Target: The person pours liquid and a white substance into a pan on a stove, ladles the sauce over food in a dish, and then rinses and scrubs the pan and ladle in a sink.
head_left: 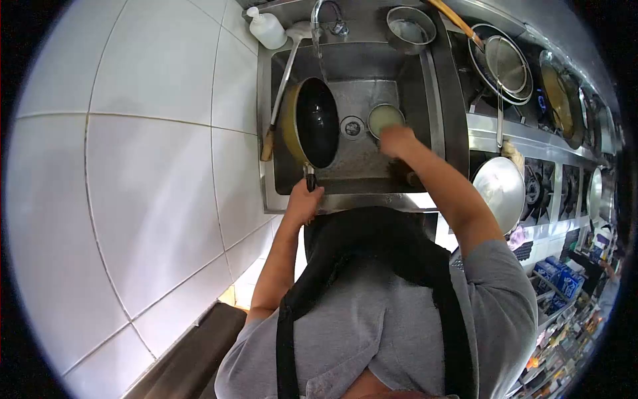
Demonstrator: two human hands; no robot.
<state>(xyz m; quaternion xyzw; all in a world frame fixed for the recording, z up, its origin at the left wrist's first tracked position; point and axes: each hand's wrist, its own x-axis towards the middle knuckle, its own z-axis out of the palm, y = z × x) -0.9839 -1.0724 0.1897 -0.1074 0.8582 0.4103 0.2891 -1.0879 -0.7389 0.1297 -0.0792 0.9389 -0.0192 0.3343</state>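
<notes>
My left hand (304, 201) is wrapped round the dark handle of a frying pan (318, 123). The pan is tilted on its side over the left part of the sink (372, 183), its black inside facing right and its outside yellowish. My right hand (397, 141) is closed at the near rim of a small round bowl (384, 118) with pale yellowish-green contents, in the right part of the sink. Its fingertips are hidden, so what they hold cannot be made out. Water runs from the faucet (316, 30) behind the pan.
A long-handled ladle or spatula (282, 90) leans along the sink's left edge, near a white pump bottle (267, 28). A metal pot (411, 30) stands at the back right corner. Strainers (506, 64), a large round lid (498, 195) and stove burners line the right. A tiled wall (153, 166) closes the left.
</notes>
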